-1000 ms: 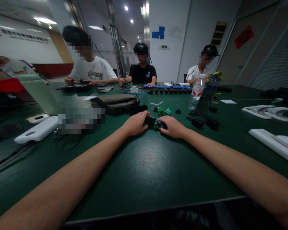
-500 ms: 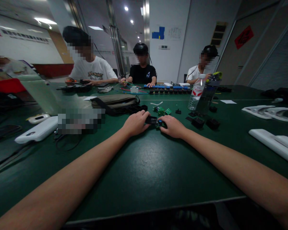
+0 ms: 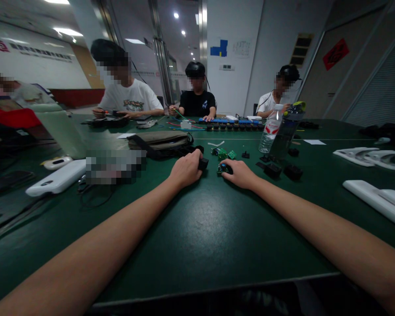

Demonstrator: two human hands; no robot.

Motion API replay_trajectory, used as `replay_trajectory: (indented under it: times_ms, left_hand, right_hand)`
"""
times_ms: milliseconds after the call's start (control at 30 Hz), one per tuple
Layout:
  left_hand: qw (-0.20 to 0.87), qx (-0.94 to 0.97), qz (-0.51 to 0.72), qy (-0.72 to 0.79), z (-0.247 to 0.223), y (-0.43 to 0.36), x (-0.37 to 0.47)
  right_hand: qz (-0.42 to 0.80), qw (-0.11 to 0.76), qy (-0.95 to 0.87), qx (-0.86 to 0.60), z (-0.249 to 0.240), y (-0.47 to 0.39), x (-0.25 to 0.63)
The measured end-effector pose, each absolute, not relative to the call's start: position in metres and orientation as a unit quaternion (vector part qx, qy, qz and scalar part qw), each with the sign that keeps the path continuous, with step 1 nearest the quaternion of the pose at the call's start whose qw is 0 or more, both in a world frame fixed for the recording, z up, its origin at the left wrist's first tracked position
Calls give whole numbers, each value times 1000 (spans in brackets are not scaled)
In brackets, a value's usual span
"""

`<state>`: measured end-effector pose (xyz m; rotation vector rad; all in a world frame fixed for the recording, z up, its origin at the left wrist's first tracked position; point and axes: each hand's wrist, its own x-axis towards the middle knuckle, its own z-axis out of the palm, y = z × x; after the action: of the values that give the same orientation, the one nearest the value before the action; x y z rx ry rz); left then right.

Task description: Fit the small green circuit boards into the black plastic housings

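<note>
gripping a black casing (image 3: 203,164) in the left hand (image 3: 186,169), its end jutting past the fingers; right hand (image 3: 239,174) pinching a small green board (image 3: 220,170) at the fingertips, the 2 pieces apart. more green pieces (image 3: 222,153) just beyond, on the green table (image 3: 204,254).

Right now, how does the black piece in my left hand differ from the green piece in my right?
Colour: the black piece is dark wherever it shows; the green piece carries a blue spot.
Surface: the black piece's visible end looks plain and boxy, while the green piece looks uneven.
Shared: both are small and partly hidden by the left hand and right hand respectively.
</note>
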<state>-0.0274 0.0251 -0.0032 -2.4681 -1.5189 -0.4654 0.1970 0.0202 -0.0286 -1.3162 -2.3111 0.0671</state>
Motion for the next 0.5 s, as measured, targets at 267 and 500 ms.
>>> replay_trajectory:
  times_ms: [267, 500]
  left_hand:
    - [74, -835, -171, -517, -3, 24, -26]
    - [118, -866, -132, -468, -2, 22, -24]
  right_hand:
    - [-15, 216, -817, -535, -31, 24, 199]
    - [-19, 203, -818, -538, -30, 24, 199]
